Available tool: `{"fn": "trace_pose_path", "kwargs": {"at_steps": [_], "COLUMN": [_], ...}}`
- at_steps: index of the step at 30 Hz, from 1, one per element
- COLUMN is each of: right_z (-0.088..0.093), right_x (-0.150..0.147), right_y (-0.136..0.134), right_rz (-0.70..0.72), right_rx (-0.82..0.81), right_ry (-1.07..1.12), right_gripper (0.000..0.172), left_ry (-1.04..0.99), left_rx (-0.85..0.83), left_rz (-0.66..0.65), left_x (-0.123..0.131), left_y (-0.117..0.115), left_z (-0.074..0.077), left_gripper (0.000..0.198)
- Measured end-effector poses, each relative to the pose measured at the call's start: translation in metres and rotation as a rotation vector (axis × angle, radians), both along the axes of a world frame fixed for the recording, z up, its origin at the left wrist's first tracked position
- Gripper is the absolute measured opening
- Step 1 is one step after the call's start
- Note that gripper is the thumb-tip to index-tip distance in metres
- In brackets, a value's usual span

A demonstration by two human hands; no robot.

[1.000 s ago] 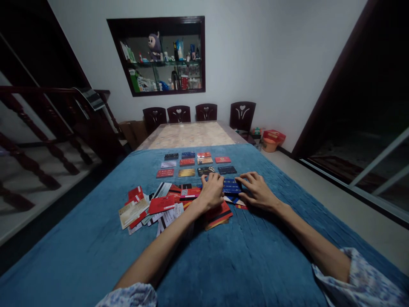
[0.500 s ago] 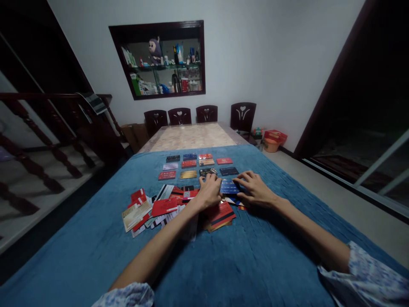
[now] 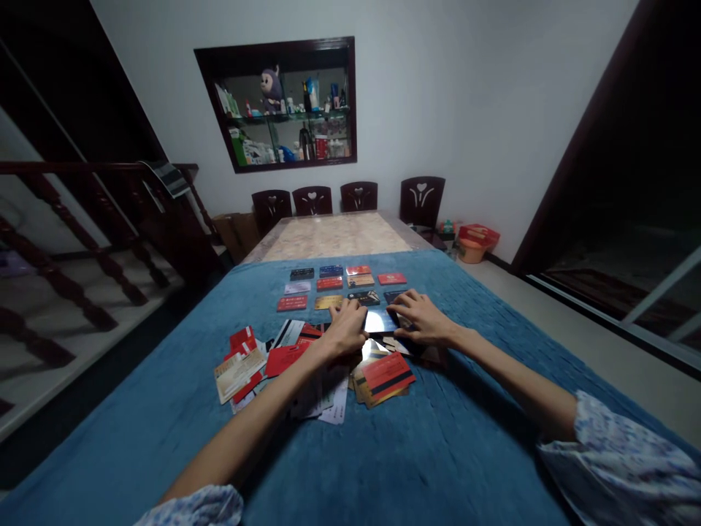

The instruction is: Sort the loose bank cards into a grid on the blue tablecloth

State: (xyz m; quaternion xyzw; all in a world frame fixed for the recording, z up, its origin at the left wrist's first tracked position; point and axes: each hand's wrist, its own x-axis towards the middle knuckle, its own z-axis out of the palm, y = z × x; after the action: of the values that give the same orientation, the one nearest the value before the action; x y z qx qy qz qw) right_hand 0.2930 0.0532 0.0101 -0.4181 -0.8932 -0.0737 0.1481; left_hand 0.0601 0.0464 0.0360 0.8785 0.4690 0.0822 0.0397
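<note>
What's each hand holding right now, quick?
Left hand: closed, holding a shiny card, left end.
Right hand: closed, holding the same card, right end.

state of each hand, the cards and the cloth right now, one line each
held card: gripped at two ends, glare on its face
left hand: fingers bent, at the card's left end
right hand: fingers bent, at its right end
heaped cards: loose, overlapping
cards in rows: lying flat
blue cloth: spread out, slightly wrinkled
</note>
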Motion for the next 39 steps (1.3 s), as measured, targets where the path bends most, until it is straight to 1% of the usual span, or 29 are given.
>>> {"fn": "trace_pose_path", "kwargs": {"at_steps": [5,9,16,21,27,31,36,39], "right_z": [0.007,0.011,0.016,0.018,0.022,0.025,0.031,0.037], "right_x": [-0.016,-0.025,-0.038,-0.048,-0.058,-0.063,-0.072,-0.077], "right_y": [0.008,0.017,0.037,0.051,0.064,0.073,0.082,0.086], "right_rz": [0.002,0.007,0.044,0.032,0.014,0.007,-0.028,-0.042], "right_rx": [-0.045,-0.064,-0.049,-0.045,-0.06,-0.065,-0.095,-0.12], "right_ry": [-0.024,-0.044,-0.048,-0.069,-0.101,-0.119,-0.15,-0.177], "right_gripper": [0.048,0.05,0.05,0.048,0.046,0.044,0.048,0.051], "left_ry": [0.021,0.024,0.026,0.046,0.089,0.098,0.09,0.104], "left_rx": [0.009,0.056,0.056,0.043,0.055,0.061,0.064,0.043], "left_rz": [0.023,0.039,0.064,0.086,0.096,0.099,0.121,0.129], "left_x": [-0.012,-0.02,-0.032,-0.038,-0.044,-0.047,-0.053,-0.056], "left_y": [0.006,0.012,0.026,0.035,0.047,0.058,0.073,0.079], "left_z": [0.001,0.003,0.008,0.014,0.017,0.016,0.014,0.016], "left_gripper": [0.032,0.032,0.036,0.038,0.03,0.027,0.032,0.029]}}
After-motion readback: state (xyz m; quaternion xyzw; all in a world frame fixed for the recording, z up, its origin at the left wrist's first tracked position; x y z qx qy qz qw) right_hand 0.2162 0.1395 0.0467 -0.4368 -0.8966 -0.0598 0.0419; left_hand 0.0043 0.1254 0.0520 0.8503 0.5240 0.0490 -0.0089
